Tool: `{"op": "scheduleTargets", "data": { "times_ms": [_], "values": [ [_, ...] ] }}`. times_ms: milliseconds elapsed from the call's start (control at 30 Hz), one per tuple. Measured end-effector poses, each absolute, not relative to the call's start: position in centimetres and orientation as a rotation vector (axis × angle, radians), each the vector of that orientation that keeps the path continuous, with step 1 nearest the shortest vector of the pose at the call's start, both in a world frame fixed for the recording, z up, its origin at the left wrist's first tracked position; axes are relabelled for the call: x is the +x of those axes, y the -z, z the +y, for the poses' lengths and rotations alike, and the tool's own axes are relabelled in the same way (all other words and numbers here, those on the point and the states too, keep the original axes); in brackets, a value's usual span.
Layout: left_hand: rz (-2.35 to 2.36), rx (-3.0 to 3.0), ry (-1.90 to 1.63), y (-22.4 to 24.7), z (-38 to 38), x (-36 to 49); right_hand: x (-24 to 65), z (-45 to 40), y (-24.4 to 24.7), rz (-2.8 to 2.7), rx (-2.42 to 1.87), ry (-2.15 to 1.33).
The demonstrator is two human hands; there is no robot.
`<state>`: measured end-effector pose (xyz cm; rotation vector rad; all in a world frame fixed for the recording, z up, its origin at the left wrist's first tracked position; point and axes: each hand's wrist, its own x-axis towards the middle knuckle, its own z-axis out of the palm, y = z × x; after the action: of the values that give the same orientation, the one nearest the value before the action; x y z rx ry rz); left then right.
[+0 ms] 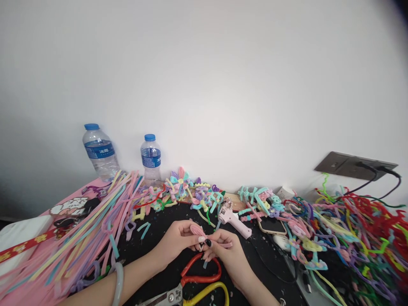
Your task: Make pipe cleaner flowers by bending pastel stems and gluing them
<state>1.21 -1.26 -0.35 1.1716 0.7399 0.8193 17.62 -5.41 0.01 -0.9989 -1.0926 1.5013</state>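
Both hands meet over the black work mat (153, 238). Between the fingertips of my left hand (180, 240) is a looped pink pipe cleaner (198, 230), its folded end standing up. My right hand (228, 253) pinches the same piece, and a straight pink tail sticks out past its fingers. Just below lie scissors (181, 291) with one red and one yellow handle, blades pointing left. A pale pink glue gun (236, 221) rests beyond my right hand, its nozzle end toward the wall.
Long pastel pipe cleaners (92, 225) spread across the left side. Two water bottles (151, 157) stand by the wall. Finished pipe-cleaner flowers (180, 180) line the back. At right are a phone (272, 226), a tangled heap of coloured pipe cleaners (366, 246) and a wall socket (353, 164) with cables.
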Motion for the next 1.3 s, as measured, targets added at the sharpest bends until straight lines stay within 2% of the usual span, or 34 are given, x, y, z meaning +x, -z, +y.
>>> {"op": "scheduleTargets", "data": {
  "times_ms": [333,800,1300],
  "values": [
    [0.776,1.221,-0.836,0.22,-1.33,1.15,17.36,-5.46,-0.17,-1.027,-1.092,-1.503],
    [0.786,1.321,-0.720,-0.14,-1.28,0.77,17.78,-5.44,0.22,-0.998,-0.993,-1.493],
    [0.852,1.299,-0.760,-0.04,-1.14,0.84,18.15,-5.07,0.35,-0.978,-0.998,-1.546]
  ]
}}
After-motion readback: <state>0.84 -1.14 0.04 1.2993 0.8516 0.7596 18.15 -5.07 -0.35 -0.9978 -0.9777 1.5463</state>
